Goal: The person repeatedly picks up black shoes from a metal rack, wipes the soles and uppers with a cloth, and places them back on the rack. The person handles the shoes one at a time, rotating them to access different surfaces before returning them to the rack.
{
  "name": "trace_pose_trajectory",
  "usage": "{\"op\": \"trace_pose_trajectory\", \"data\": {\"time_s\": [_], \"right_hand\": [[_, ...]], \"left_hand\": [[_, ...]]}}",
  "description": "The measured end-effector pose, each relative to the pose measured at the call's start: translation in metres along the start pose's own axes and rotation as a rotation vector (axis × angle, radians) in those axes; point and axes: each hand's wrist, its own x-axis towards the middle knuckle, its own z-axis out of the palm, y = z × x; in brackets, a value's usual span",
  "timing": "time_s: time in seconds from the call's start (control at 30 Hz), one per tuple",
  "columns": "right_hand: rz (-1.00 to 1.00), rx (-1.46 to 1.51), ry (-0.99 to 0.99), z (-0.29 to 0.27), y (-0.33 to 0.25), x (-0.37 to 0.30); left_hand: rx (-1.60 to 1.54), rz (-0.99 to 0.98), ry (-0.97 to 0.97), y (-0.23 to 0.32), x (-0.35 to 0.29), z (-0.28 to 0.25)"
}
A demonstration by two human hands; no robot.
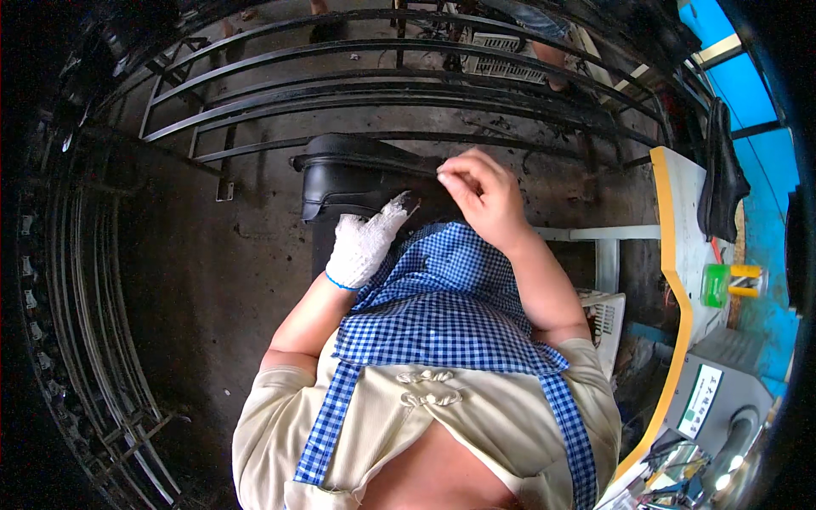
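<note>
A black leather shoe (340, 180) rests across my lap on its side, its heel end at the left and the sole edge facing away from me. My left hand (364, 245), in a white knitted glove with dark-stained fingertips, grips the shoe's upper from the near side. Bare and closed in a pinch, my right hand (491, 197) is at the right part of the shoe, by the sole edge. Whatever is between its thumb and fingers, if anything, is too small to make out. Below the shoe lies my blue checked apron (425, 331).
Black metal rack rails (408, 89) run across beyond my lap, with more rails (93, 314) at the left. On the right, an orange-edged worktable (680, 221) holds another black shoe (722, 178), a green-and-yellow jar (718, 285) and a grey machine (722, 391). Another person's leg (551, 58) shows behind the rack.
</note>
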Motion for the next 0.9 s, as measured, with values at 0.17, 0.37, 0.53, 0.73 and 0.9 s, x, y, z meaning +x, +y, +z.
{"op": "trace_pose_trajectory", "data": {"time_s": [0.17,0.37,0.53,0.73,0.9], "right_hand": [[-0.175,-0.333,-0.065,-0.001,-0.009,-0.007],[-0.186,-0.597,-0.1,0.005,-0.024,-0.009],[-0.265,-0.774,-0.131,0.01,-0.028,-0.009],[-0.3,-0.874,-0.152,0.008,-0.023,-0.005],[-0.253,-0.605,-0.168,0.001,-0.004,0.003]], "left_hand": [[0.18,0.087,-0.009,-0.02,-0.002,0.001],[0.257,0.003,0.001,-0.023,-0.005,0.007],[0.056,0.218,0.1,-0.012,0.0,0.014],[0.162,0.186,0.088,0.003,0.001,0.014],[0.262,0.137,0.027,0.008,0.002,0.005]]}}
